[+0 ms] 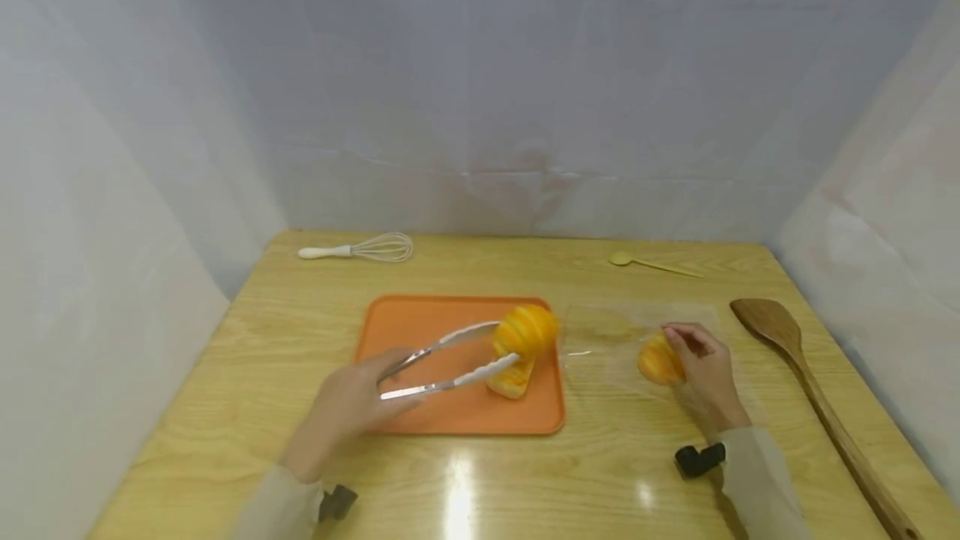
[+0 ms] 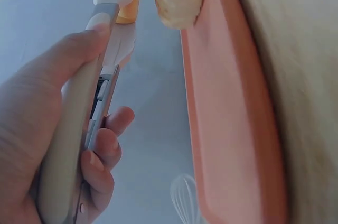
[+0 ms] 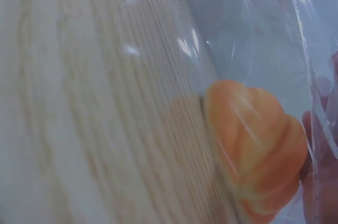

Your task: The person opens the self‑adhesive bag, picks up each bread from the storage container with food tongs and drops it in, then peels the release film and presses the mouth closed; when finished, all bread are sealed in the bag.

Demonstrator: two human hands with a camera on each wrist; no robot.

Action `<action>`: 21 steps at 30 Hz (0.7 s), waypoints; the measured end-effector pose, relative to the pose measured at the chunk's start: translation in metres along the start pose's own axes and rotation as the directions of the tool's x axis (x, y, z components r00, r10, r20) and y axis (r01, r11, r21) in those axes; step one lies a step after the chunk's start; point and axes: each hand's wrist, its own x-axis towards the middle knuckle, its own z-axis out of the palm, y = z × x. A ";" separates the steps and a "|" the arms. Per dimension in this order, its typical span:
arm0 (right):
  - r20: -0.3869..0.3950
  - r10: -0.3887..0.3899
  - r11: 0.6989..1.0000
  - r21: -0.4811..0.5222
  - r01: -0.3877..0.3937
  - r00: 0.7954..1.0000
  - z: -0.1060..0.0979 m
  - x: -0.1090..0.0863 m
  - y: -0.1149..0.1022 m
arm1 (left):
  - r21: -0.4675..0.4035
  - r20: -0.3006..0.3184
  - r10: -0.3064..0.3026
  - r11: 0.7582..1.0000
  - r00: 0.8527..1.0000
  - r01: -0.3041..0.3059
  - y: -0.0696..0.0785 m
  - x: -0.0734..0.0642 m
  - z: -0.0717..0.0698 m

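My left hand [image 1: 360, 398] grips a pair of tongs [image 2: 68, 129]. Between the tong tips is a striped yellow-orange bread roll [image 1: 527, 329], held above the orange tray [image 1: 427, 423]. Just below it, a slice of bread [image 1: 510, 383] lies at the tray's right side. On the right, a clear plastic bag [image 1: 600, 332] lies on the table with another bread roll [image 3: 253, 145] inside. My right hand [image 1: 705, 369] pinches the bag's film beside that roll. In the right wrist view only part of this hand shows, behind the film.
At the back left lies a whisk [image 1: 382, 247] with a pale handle. A small yellow spoon [image 1: 622, 258] rests at the back right. Along the right edge stretches a long wooden spatula [image 1: 813, 394]. Pale sheeting [image 1: 510, 107] hangs behind and beside the wooden table [image 1: 585, 482].
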 end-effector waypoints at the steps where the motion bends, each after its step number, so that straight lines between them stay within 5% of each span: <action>1: 0.002 0.003 1.000 0.002 -0.003 1.000 0.000 0.000 0.000 | 0.018 0.014 0.021 1.000 1.000 -0.021 0.004 0.006 0.002; 7: 0.021 0.015 1.000 -0.006 -0.015 1.000 -0.002 0.001 0.000 | 0.071 0.066 0.085 0.993 0.994 -0.089 0.023 0.042 0.006; 13: 0.020 0.040 0.999 -0.019 -0.040 0.999 -0.003 0.002 0.001 | 0.030 0.145 0.111 0.993 0.983 -0.116 0.040 0.072 0.010; 21: 0.012 0.056 0.998 -0.017 -0.056 0.998 -0.002 0.003 -0.001 | -0.007 0.152 0.211 0.977 0.966 -0.213 0.053 0.105 0.024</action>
